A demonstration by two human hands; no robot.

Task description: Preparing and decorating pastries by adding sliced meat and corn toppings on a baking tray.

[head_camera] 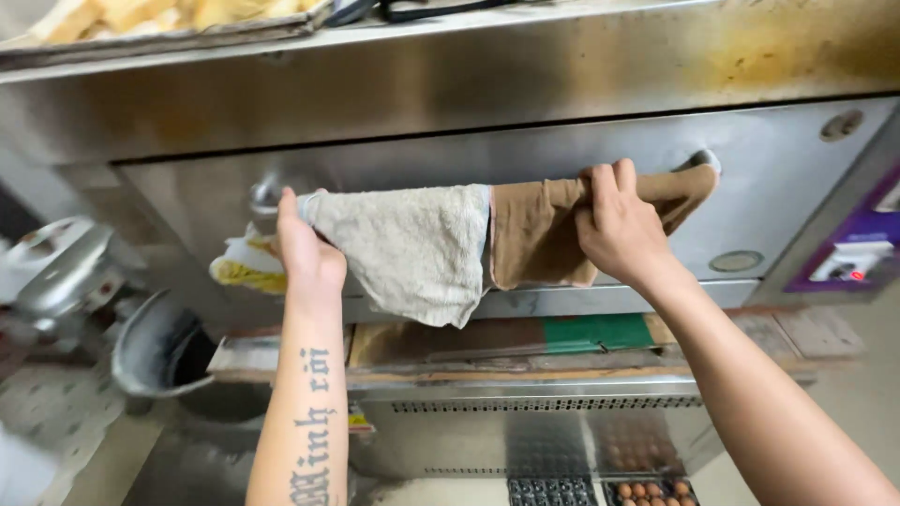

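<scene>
My left hand (309, 251) and right hand (619, 230) clamp cloth-wrapped handle (487, 201) mid-frame — thin brown cloth (539, 239) could slip, baring hot metal.

Two cloths hang side by side, edges overlapping, over the long handle (265, 195) of a closed steel oven door (769, 201): a pale terry towel (412, 248) bunched at its left end, and a brown cloth (534, 239) gathered at its right.
</scene>
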